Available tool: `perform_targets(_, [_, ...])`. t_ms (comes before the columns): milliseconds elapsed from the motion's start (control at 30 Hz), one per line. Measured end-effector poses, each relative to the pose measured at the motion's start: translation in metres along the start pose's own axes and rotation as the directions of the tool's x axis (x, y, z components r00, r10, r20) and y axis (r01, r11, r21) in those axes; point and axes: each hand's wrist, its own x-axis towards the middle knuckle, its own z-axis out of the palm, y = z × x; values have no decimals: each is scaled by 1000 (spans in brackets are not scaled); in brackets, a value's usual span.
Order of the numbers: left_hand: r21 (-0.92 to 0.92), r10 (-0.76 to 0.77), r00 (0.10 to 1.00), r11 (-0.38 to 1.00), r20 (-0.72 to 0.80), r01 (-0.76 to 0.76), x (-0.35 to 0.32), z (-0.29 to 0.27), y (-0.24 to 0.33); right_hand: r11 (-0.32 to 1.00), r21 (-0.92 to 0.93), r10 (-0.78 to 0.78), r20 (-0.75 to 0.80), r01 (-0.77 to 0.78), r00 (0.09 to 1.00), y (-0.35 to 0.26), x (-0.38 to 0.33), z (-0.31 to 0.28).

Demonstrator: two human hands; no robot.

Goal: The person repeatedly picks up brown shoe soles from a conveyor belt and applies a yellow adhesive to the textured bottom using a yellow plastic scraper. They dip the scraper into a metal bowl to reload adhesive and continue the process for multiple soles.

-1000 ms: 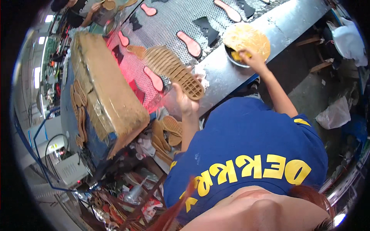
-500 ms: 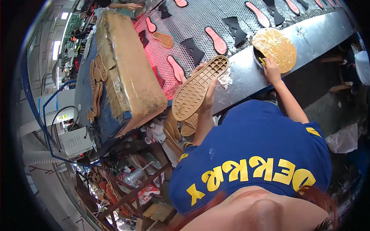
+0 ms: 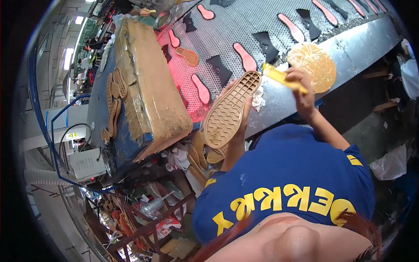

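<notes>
My left hand point(image 3: 245, 120) is closed round a tan rubber shoe sole point(image 3: 227, 111), holding it tilted. Its grid-and-wave tread faces me, and the other side is hidden. My right hand point(image 3: 304, 92) is wrapped round a flat yellow brush point(image 3: 278, 77), slightly blurred. The brush's far end points at the upper end of the sole, a short gap away. Just beyond my right hand is a round, orange-tan, glue-streaked cover point(image 3: 316, 65) on the metal ledge point(image 3: 349, 48).
A mesh conveyor point(image 3: 244, 26) carries pink insoles point(image 3: 244, 56) and black shoe pieces point(image 3: 219, 70). A taped cardboard box point(image 3: 152, 78) stands left, with tan soles point(image 3: 114, 111) beside it. More soles point(image 3: 197, 150) lie below my left hand. Another person's hand point(image 3: 142, 12) shows at the upper left.
My right hand has lifted the yellow brush away from the round cover and brought it left toward the sole. The sole has shifted slightly right and down in the picture.
</notes>
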Motion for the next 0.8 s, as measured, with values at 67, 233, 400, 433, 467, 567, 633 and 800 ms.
perform_targets(67, [71,22,999,997,27,-24,7,4,15,1000,-4,-12,91,13,996,-19,3,11])
perform_targets(233, [307,61,987,946,149,-105,12,3,48,998,-18,61,43,-60,997,-19,1,27])
perform_targets(400, [645,-50,963,751,266,-139,14,-3,55,999,-30,29,74,-27,997,-32,2,30])
perform_targets(433, [667,21,967,721,255,-191,15,-1,50,999,-30,19,90,-16,996,-33,1,32])
perform_targets(467, [609,1,977,781,214,-135,16,-1,47,1000,-30,8,105,-5,994,-34,1,33])
perform_targets(567, [113,-235,971,967,47,229,9,-5,10,999,-16,-43,164,46,986,-45,0,40])
perform_targets(633, [-106,-54,999,993,3,54,7,0,-14,997,-22,-73,175,78,982,-49,-2,45])
perform_targets(800, [-486,-267,959,829,91,277,13,-4,-15,961,-73,-247,213,268,945,-61,9,53])
